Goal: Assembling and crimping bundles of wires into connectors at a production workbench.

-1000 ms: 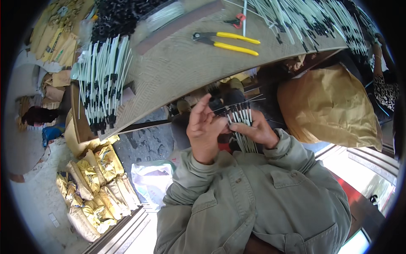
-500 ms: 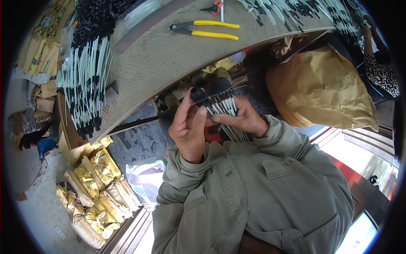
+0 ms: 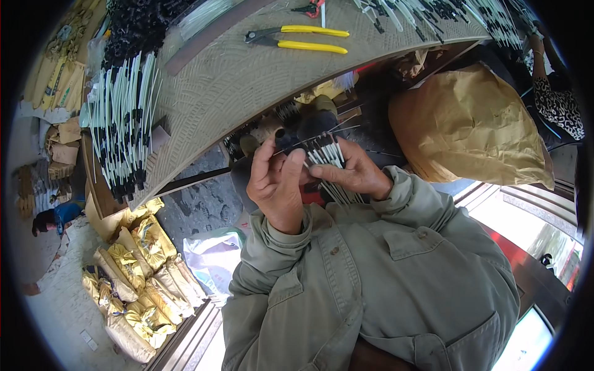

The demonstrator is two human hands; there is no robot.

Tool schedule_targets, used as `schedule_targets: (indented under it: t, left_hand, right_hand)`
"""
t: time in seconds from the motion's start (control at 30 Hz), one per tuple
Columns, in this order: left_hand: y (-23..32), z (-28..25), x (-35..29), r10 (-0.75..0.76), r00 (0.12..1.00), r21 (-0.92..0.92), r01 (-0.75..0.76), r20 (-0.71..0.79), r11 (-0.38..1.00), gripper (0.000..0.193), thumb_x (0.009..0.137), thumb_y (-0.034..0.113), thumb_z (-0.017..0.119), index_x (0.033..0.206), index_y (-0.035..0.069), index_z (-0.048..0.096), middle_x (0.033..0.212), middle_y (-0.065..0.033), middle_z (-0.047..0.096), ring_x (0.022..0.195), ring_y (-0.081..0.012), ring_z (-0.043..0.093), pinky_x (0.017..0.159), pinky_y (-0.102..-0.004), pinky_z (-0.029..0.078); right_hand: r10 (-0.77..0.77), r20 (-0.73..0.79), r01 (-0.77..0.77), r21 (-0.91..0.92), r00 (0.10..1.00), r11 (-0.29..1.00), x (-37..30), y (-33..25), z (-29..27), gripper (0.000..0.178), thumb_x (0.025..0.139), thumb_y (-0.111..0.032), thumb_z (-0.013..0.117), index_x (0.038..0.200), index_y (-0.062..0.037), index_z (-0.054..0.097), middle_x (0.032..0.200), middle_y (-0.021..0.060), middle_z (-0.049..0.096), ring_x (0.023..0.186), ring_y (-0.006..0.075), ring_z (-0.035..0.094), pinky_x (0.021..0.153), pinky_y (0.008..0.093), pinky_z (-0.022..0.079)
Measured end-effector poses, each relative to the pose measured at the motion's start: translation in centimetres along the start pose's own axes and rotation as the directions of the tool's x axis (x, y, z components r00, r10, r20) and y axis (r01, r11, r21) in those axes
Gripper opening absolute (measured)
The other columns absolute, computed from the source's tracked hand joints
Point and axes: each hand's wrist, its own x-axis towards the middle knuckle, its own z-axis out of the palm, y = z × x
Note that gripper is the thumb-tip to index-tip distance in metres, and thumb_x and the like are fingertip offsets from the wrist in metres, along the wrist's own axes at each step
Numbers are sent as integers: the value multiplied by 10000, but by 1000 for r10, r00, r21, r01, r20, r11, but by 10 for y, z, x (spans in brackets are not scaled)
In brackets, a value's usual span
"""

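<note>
The bundle (image 3: 328, 153) of pale sticks with dark ends is in front of your chest, short of the bench (image 3: 247, 77) and its near edge. Your right hand (image 3: 364, 175) is closed round it, thumb laid across the sticks, their dark ends tilted up and away from you. Your left hand (image 3: 278, 187) is beside the bundle's left side, thumb raised, fingers curled inward; whether it grips anything, you can't tell from here. A thin dark rod (image 3: 344, 129) runs slantwise past the dark ends. Both elbows are bent, your sleeves (image 3: 411, 193) coming in from either side of your body.

On the bench, more sticks (image 3: 127, 117) lie at the left end, with a black heap (image 3: 135, 28) beyond them. Nippers (image 3: 312, 38) with yellow handles lie towards the far edge, and further sticks (image 3: 427, 15) spread at the right end. Off the bench, a brown bag (image 3: 473, 127) is to your right; gold packets (image 3: 142, 272) and a white bag (image 3: 215, 260) are to your left. Another person's patterned sleeve (image 3: 554, 106) shows at far right.
</note>
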Motion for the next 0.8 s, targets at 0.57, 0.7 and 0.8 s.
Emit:
schedule_targets:
  t: [0.57,0.7,0.8]
  left_hand:
    - [-1,-7,0,173,981,272,-189,82,944,329,885,91,501,1139,-117,495,1034,-137,585,907,-156,555,839,-268,423]
    - [3,-9,-3,192,974,299,-219,117,929,302,879,77,504,1117,-110,507,1029,-127,574,914,-156,545,829,-254,416]
    - [5,-12,-3,130,981,273,-167,147,947,300,882,93,499,1111,-101,507,1029,-118,567,921,-162,541,825,-252,413]
  right_hand:
    - [-219,160,236,-97,963,967,20,-1,-9,297,792,-93,628,1030,-34,459,1010,74,469,993,159,450,879,298,333]
    - [-271,133,290,-154,953,945,19,-4,-6,259,818,-109,613,1007,-31,454,1009,84,467,997,167,449,885,302,328]
    - [-286,96,300,-197,953,933,16,-3,-6,229,830,-116,607,986,-31,462,949,68,491,927,131,469,839,267,353]
